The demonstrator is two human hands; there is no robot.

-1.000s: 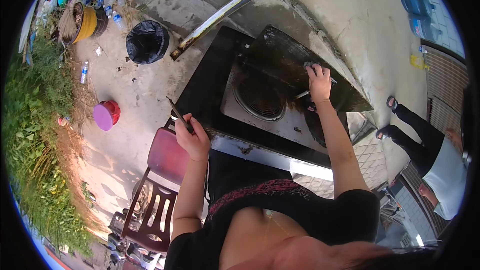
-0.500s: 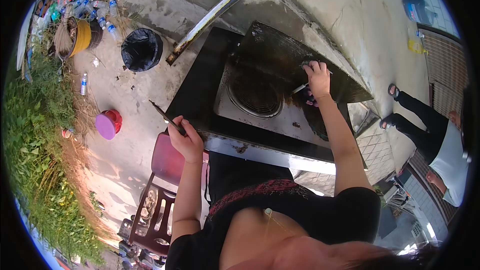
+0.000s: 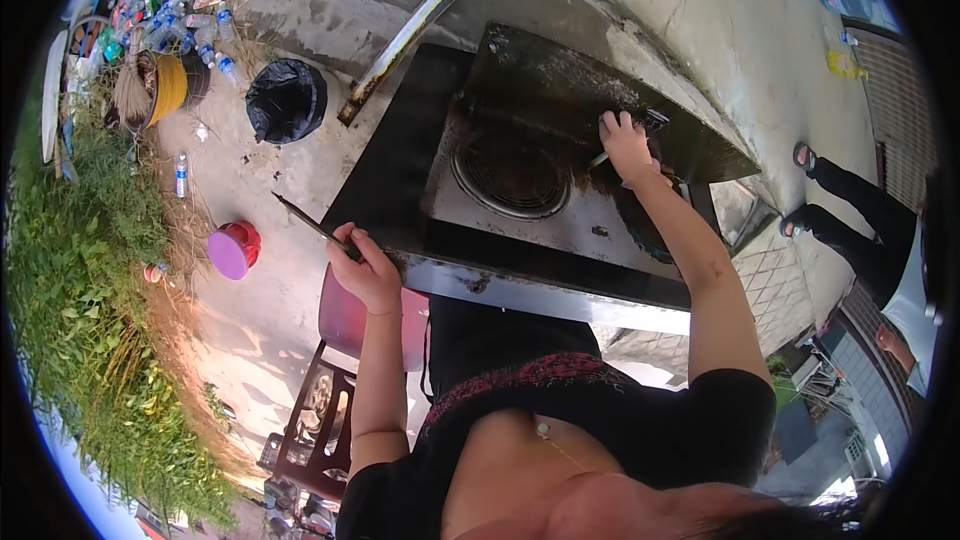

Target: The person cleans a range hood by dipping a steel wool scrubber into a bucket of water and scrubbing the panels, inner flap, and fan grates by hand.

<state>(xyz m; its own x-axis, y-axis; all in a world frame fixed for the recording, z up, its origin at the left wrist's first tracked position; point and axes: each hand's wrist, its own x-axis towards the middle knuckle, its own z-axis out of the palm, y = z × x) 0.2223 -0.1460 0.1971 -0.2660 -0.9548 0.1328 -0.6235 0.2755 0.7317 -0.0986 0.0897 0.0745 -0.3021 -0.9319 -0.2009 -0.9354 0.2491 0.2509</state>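
My left hand (image 3: pixel 366 272) is closed round a long, thin, dark tool (image 3: pixel 303 216) with a narrow tip, pointing up and left beside the stove's left edge. The dirty gas stove (image 3: pixel 390 155) lies before me, its round burner (image 3: pixel 512 173) at the middle. My right hand (image 3: pixel 627 147) is over the stove's right half, against the grimy raised panel (image 3: pixel 560 75), with fingers curled. A thin pale stick (image 3: pixel 598 160) pokes out beneath those fingers; the hand hides the rest of it. Just beyond the fingertips, a small metallic piece (image 3: pixel 656 120) rests against the panel.
A black-lined bin (image 3: pixel 284 100) and a red stool with a purple top (image 3: pixel 232 250) stand to the left. A rusty metal bar (image 3: pixel 420 30) leans behind the stove. A chair (image 3: pixel 350 330) is below my left hand. Another person (image 3: pixel 855 225) stands at right.
My right hand has moved left and down along the panel, off the small metallic piece and over the pale stick. My left hand still holds the dark tool. The view has shifted slightly.
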